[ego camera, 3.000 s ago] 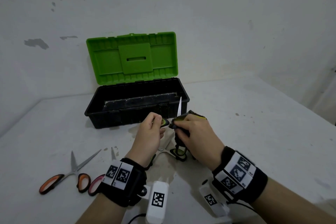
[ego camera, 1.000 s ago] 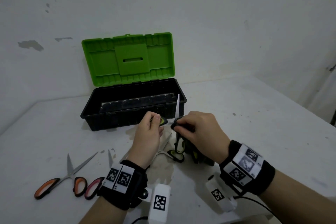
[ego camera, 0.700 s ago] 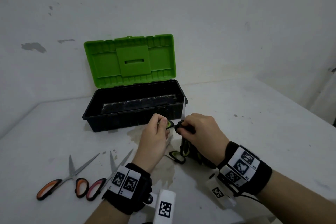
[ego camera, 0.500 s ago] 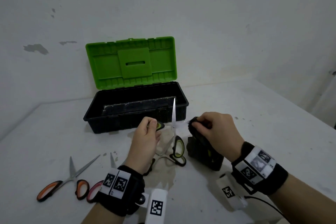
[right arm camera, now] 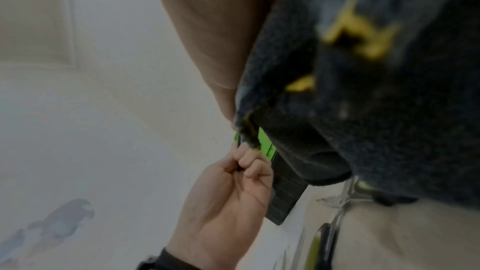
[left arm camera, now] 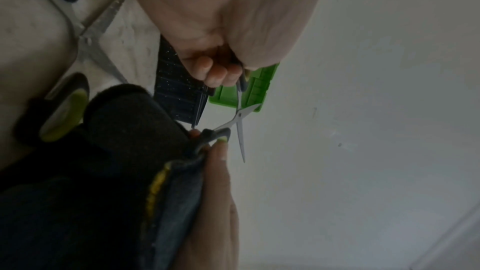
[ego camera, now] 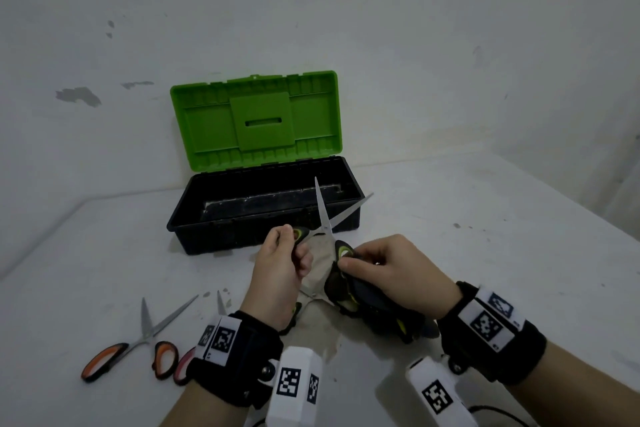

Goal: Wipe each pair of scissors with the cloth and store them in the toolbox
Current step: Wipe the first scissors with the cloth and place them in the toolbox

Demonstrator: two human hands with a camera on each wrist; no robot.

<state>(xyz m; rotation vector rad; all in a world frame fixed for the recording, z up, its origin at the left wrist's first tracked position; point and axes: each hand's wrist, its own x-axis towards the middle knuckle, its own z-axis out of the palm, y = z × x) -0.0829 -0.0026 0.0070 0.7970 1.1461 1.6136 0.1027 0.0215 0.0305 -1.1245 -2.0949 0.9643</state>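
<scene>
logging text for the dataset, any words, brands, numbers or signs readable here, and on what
No readable words, brands or numbers in any view.
Wristbands: square black-and-white coded markers, patterns only, no letters.
White camera housings: the same kind of coded markers, no text.
Toolbox lid: plain green, no brand to be seen.
Cloth: yellow marks, too blurred to tell whether they are letters.

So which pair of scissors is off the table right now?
The green-handled scissors, held between both hands with blades spread; the orange-handled scissors lie flat on the table.
</scene>
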